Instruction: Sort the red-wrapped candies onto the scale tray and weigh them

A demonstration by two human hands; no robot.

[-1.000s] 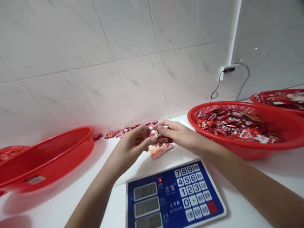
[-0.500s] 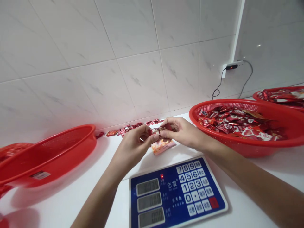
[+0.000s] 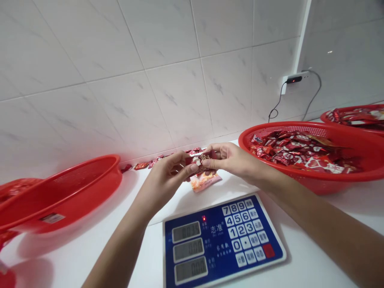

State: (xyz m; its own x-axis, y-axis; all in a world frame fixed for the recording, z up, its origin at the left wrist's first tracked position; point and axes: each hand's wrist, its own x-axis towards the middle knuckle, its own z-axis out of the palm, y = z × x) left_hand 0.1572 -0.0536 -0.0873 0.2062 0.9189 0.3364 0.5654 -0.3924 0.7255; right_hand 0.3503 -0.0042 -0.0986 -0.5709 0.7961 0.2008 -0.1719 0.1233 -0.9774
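Both hands are gripping one item. The left hand (image 3: 169, 170) pinches the left end of a dark red foil snack packet (image 3: 199, 162) between thumb and fingers; the right hand (image 3: 229, 160) pinches the right end in the same way. The packet is held raised, above and slightly beyond a pink-and-orange packet (image 3: 204, 183), which lies on the white surface behind the keypad panel (image 3: 219, 240) of a digital scale. This surface appears to be the weighing plate. The upper display window (image 3: 186, 231) appears to read 0.035, and a red indicator is lit.

A perforated red plastic basket (image 3: 322, 175) stands on the worktop (image 3: 120, 240) to the right of the scale and contains many foil packets. A second red basket (image 3: 90, 192) stands to the left; its contents are hidden. A row of loose packets (image 3: 156, 161) lies along the back edge of the worktop, against the tiled wall.

Possible faults:
- Torn wrapper or split seam: caused by pulling the two ends apart or twisting them in opposite directions.
- Dropped packet: caused by slick foil slipping from either pinch; it could land on the pink-and-orange packet.
- False reading: caused by a wrist or finger pressing on the plate.
- Unintended key entry: caused by the right forearm dropping onto the keypad.
- Displaced basket: caused by the right forearm catching its near rim.
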